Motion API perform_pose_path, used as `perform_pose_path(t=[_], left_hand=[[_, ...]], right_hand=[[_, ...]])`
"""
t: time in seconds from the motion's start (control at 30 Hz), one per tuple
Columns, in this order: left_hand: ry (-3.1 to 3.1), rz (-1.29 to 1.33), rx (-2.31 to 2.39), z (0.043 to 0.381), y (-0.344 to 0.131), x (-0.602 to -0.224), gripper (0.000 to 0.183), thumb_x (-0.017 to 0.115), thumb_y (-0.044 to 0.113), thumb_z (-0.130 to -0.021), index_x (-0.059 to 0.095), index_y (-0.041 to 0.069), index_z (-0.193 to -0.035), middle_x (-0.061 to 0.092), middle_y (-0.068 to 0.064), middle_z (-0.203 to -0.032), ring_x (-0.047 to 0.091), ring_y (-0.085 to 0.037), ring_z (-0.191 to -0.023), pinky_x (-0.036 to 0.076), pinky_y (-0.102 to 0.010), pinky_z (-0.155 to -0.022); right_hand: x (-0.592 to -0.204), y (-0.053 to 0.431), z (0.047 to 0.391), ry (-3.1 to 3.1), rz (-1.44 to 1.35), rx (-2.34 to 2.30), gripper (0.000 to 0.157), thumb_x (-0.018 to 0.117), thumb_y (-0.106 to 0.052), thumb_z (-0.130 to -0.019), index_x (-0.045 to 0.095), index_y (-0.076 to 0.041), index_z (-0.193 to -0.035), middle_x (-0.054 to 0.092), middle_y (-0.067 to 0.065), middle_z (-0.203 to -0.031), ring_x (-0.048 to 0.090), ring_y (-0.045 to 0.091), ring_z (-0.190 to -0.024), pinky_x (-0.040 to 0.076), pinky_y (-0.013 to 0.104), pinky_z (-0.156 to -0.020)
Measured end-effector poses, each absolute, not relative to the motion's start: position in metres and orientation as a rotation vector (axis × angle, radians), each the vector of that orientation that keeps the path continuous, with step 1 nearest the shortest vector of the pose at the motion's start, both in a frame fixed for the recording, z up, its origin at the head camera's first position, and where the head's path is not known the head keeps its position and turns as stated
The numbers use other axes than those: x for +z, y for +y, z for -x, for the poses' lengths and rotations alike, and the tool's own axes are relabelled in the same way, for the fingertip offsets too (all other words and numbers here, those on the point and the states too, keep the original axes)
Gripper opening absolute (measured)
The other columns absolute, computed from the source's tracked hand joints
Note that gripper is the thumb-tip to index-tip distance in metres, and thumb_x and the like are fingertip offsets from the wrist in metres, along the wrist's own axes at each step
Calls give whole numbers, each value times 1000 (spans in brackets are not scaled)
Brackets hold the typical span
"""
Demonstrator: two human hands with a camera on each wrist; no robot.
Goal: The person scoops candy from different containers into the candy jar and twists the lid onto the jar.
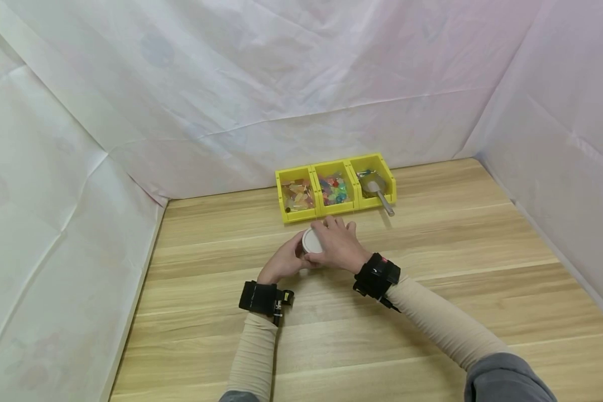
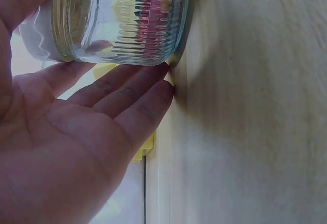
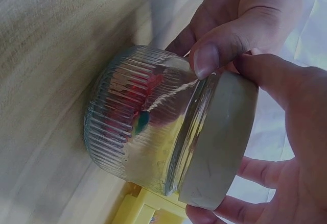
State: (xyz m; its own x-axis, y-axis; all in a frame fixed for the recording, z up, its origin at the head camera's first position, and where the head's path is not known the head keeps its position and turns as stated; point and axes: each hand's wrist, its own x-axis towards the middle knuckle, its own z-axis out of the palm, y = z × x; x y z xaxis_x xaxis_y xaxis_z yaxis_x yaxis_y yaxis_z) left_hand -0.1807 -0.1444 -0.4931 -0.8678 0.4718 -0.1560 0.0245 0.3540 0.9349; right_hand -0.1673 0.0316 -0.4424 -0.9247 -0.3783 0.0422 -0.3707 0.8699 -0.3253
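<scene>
A ribbed glass jar (image 3: 138, 122) with a pale lid (image 1: 312, 241) stands on the table. Red, green and other coloured pieces show through its glass, their kind unclear. Its lid (image 3: 219, 142) is on the rim. My left hand (image 1: 285, 259) holds the jar from the left; the left wrist view shows its fingers (image 2: 138, 91) along the glass, tips near the table. My right hand (image 1: 343, 244) grips the lid's edge, thumb on the near side and fingers on the far side. The fingers partly cover the jar in the head view.
Behind the hands stands a yellow three-compartment bin (image 1: 317, 213). Its left and middle compartments hold small coloured pieces; a metal scoop (image 1: 382, 196) leans out of the right one. White cloth walls (image 1: 281, 67) border the wooden table (image 1: 362, 346).
</scene>
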Motion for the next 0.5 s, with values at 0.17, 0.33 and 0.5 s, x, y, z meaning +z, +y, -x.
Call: perform_pose_path(t=[0.17, 0.33, 0.5], left_hand=[[2242, -437, 1525, 179, -146, -494, 89, 81, 2, -78, 37, 27, -152, 46, -4, -151, 39, -27, -141, 30, -48, -118], [2292, -423, 1510, 176, -149, -490, 87, 87, 17, -76, 42, 35, -149, 50, 0, -148, 43, -27, -138, 33, -54, -115], [2356, -370, 1440, 171, -156, -482, 87, 86, 29, -77, 40, 31, -151, 44, -6, -153, 39, -33, -141, 34, -57, -114]], right_hand=[[-443, 34, 168, 2988, 593, -567, 73, 77, -58, -78, 54, -15, -132, 54, 12, -119, 47, 30, -107, 32, 46, -80], [-441, 42, 170, 2951, 556, -648, 76, 71, -63, -81, 54, -15, -137, 52, 13, -131, 45, 30, -115, 29, 46, -81], [-429, 57, 171, 2931, 462, -721, 77, 65, -63, -86, 51, -11, -141, 48, 17, -137, 42, 37, -124, 27, 54, -90]])
